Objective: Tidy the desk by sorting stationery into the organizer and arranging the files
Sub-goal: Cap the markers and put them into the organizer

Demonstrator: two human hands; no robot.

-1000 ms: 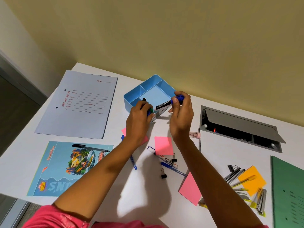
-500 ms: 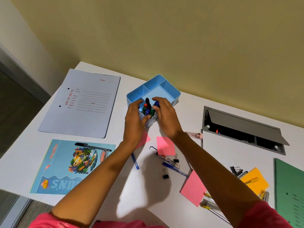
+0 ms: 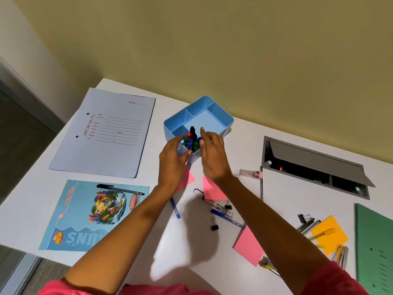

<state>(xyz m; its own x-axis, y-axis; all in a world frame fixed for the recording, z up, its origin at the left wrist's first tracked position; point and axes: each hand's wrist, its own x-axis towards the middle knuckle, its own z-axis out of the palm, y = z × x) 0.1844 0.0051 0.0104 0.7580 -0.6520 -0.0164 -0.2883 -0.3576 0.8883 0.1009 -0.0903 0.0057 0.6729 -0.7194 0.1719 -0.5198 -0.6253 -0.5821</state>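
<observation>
Far left, the grey file and the cartoon booklet are laid flat on the desk, with a black pen parked on the booklet, so the files look unsorted. The left hand is cupped loosely at the near corner of the blue organizer with nothing gripped, probably to steady it. The markers are stood upright in that front compartment. The right hand is spread over their caps, fingers relaxed, nothing held. Further right, a whiteboard marker, a binder clip and the green file are left waiting.
</observation>
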